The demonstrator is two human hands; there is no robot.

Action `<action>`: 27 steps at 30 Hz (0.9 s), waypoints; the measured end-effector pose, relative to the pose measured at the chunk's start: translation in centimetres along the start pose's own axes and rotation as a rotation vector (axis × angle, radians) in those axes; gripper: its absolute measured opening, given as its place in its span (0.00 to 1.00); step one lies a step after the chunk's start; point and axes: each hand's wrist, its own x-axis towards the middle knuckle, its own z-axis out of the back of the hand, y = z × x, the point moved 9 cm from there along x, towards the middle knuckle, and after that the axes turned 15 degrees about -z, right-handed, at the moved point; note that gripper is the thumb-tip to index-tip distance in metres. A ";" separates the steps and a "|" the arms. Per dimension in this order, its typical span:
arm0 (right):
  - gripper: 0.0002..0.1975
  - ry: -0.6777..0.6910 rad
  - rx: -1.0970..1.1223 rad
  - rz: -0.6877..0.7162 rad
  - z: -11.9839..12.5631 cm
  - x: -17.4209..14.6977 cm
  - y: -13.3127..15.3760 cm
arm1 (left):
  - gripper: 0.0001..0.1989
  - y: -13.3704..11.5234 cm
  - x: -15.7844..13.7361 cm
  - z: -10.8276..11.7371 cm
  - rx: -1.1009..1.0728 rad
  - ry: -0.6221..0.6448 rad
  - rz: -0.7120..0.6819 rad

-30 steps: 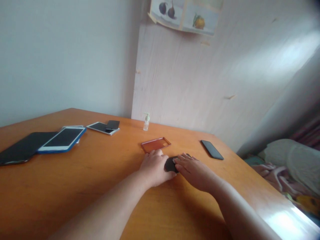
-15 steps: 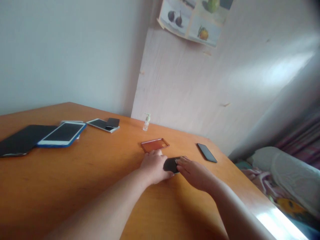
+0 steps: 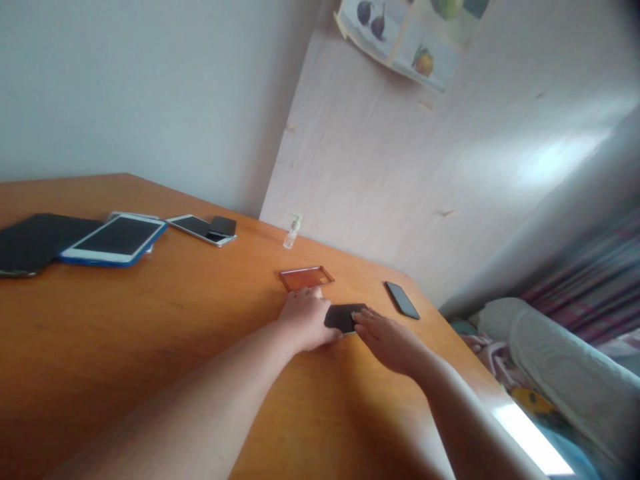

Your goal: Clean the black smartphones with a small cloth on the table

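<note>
A dark phone lies on the wooden table in front of me. My left hand grips its left end, thumb along the near edge and fingers at the far side. On the right part of the phone press the fingertips of my right hand, held close together. A small pale bit shows at these fingertips, too small to name. Just beyond my left hand rests a clear reddish-brown phone case, its hollow side up.
Another dark phone lies to the right. A small clear pump bottle stands at the back. On the left are a blue-cased tablet, a black flat cover and a white device with a small black item on it.
The camera view has shifted, so the tabletop things sit slightly higher in the picture. My right fingertips stay on the phone, showing a little more of its surface. My left hand keeps its grip.
</note>
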 end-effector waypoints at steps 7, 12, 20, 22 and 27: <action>0.23 -0.002 0.033 -0.011 -0.5 1.7 -0.8 | 0.27 0.1 0.1 -0.4 0.009 -0.018 -0.017; 0.24 -0.019 0.028 -0.023 -0.6 1.0 -1.3 | 0.27 0.1 0.1 -0.4 0.012 -0.008 -0.020; 0.23 -0.018 0.090 -0.051 -0.7 1.6 -2.6 | 0.25 -0.1 0.2 -0.4 0.013 0.000 -0.016; 0.22 -0.024 0.102 -0.030 -0.6 2.6 -2.1 | 0.26 0.0 0.2 -0.4 0.018 -0.002 -0.021; 0.25 -0.036 0.109 -0.087 -0.9 0.0 -3.2 | 0.26 0.2 0.1 -0.5 0.023 -0.008 -0.013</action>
